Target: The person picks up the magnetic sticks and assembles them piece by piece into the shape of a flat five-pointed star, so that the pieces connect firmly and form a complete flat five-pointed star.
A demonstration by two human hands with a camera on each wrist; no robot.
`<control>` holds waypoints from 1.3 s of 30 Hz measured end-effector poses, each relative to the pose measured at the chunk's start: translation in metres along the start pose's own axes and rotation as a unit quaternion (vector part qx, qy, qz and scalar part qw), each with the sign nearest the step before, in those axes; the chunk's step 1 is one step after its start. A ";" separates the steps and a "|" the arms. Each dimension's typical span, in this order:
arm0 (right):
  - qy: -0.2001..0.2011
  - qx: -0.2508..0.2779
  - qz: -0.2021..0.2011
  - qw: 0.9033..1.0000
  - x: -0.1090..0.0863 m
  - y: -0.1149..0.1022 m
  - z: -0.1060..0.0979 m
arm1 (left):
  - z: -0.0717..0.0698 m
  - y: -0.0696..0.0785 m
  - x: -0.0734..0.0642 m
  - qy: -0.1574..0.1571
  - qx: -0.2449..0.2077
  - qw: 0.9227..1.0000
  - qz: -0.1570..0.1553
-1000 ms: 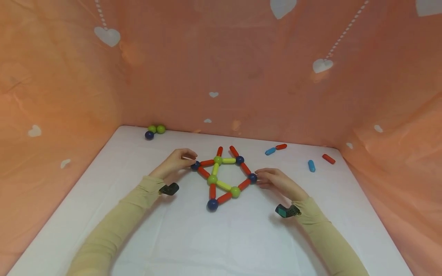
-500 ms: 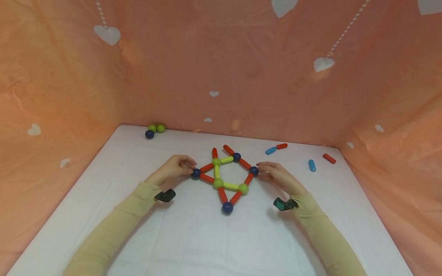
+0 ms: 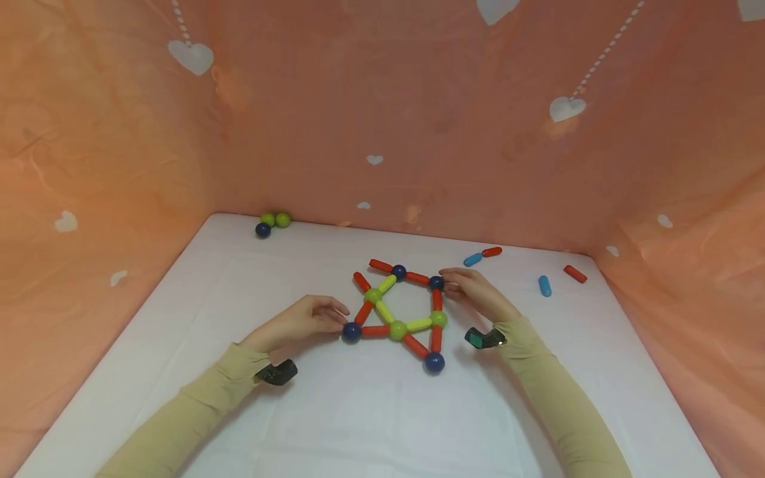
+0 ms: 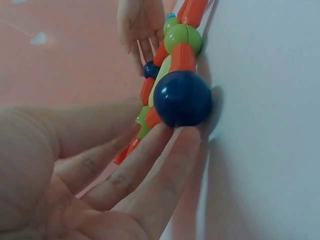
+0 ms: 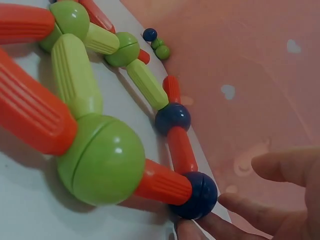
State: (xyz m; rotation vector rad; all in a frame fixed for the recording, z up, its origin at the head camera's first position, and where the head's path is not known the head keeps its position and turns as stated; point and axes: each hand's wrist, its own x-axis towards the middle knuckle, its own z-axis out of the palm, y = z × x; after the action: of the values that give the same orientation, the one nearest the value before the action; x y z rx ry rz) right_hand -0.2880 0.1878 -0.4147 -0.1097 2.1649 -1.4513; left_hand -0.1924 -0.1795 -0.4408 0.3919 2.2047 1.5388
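On the white table lies a flat figure of rods and balls (image 3: 420, 324), a five-sided ring of red and yellow-green rods with red triangles at its sides. Two red rods (image 3: 360, 281) stick out loose-ended at its far left. My left hand (image 3: 307, 317) has its fingertips against the dark blue ball (image 4: 183, 99) at the left corner; the fingers are nearly straight. At the far right corner the fingertips of my right hand (image 3: 478, 292) touch another dark blue ball (image 5: 197, 196), the thumb side apart from it. A third blue ball (image 3: 434, 362) is the near corner.
Two green balls (image 3: 283, 220) and a blue ball (image 3: 263, 230) sit at the back left edge. To the back right lie blue rods (image 3: 544, 286) and red rods (image 3: 575, 273). An orange cloth (image 3: 382, 119) with white hearts stands around the table.
The figure has turned counterclockwise on the table. My left hand has come nearer with its ball, my right hand has gone farther back, and the near blue ball has swung right.
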 end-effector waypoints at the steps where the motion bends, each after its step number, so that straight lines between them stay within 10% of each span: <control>1: 0.001 0.003 0.000 1.000 0.000 0.000 0.000 | 0.000 0.000 0.000 0.000 0.000 1.000 -0.001; 6: -0.004 0.011 -0.004 1.000 0.002 0.001 0.001 | -0.017 0.002 0.004 0.022 -0.001 1.000 -0.001; 11: -0.010 0.015 -0.010 1.000 0.002 0.003 0.001 | -0.061 0.004 0.010 0.122 -0.008 0.992 0.023; 20: -0.013 0.019 -0.015 1.000 0.004 0.003 0.001 | -0.136 -0.014 0.028 0.326 0.074 0.940 0.063; 39: -0.023 -0.018 -0.026 0.999 0.000 0.007 -0.003 | -0.155 -0.043 0.059 0.376 0.059 0.923 0.063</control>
State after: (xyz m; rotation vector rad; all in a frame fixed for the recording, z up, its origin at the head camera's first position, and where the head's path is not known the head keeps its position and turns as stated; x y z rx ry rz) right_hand -0.2880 0.1932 -0.4196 -0.2129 2.1659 -1.4239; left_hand -0.3194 -0.2939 -0.4455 -0.0547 2.8990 1.8423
